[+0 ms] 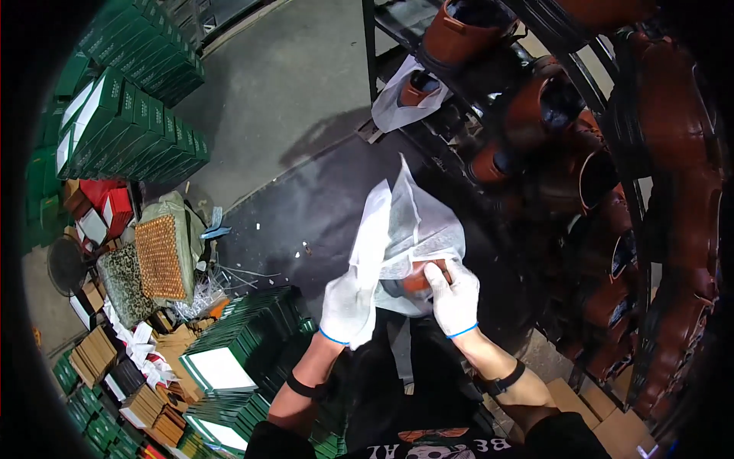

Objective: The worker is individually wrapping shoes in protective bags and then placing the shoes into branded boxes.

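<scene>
In front of my body I hold a thin white cloth bag (432,226), draped around a brown leather boot (417,281). Most of the boot is hidden by the fabric; only a patch of shiny brown near its top shows. My left hand (348,310), in a white knit glove with a blue cuff edge, is closed on the left side of the bag, a fold of which stands up above it. My right hand (456,298), gloved alike, grips the boot's upper edge, thumb on the leather, with cloth against the fingers.
A black metal rack (371,46) full of brown boots (527,107) rises on the right; one small boot there sits in white cloth (409,103). Green boxes (138,126) are stacked at the left. A beaded seat cushion (162,258) and cardboard lie below them.
</scene>
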Tool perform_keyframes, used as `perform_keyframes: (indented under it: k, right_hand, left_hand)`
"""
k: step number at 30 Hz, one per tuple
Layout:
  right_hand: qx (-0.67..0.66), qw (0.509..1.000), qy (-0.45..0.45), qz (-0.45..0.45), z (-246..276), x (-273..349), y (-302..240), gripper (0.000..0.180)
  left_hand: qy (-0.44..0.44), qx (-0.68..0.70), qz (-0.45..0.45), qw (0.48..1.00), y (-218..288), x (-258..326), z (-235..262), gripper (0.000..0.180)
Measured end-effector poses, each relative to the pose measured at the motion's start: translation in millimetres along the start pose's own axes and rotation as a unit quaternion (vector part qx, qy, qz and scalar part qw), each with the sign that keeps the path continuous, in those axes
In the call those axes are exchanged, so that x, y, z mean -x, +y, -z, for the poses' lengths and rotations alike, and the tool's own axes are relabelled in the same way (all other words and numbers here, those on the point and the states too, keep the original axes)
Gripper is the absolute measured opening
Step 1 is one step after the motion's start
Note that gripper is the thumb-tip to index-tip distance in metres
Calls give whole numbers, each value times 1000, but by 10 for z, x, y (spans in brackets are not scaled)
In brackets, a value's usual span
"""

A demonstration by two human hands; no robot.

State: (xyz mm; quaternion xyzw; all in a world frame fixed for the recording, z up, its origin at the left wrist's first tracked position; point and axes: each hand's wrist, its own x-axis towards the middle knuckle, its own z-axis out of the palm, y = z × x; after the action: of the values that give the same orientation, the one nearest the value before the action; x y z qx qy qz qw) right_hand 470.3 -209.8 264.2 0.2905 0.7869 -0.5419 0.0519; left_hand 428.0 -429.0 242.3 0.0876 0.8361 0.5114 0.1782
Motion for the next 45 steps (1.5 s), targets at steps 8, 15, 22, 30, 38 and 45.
perform_keyframes:
  k: [8, 15, 22, 30, 38, 45]
  right_hand:
    - [337, 909, 181, 164, 39, -1941, -26, 29]
    - [103, 974, -193, 49, -225, -764, 157, 25]
    - [317, 913, 113, 230, 524, -1246, 28, 58]
    - [230, 970, 57, 57, 733, -986, 290, 41]
    - [-208, 958, -14, -197, 877, 891, -282, 28]
    - [355, 848, -238, 313, 381, 401, -312, 28]
  left_hand:
    - [120, 135, 131, 975, -312, -583, -511, 38]
    - [82, 64, 149, 983, -250, -732, -557, 28]
    - [86, -32, 106, 990, -398, -392, -382, 32]
    - [69, -88, 142, 984, -776, -267, -707, 51]
    - [97, -41, 63, 992, -730, -78, -631, 27]
    - [4, 93, 92, 991, -398, 13, -498, 28]
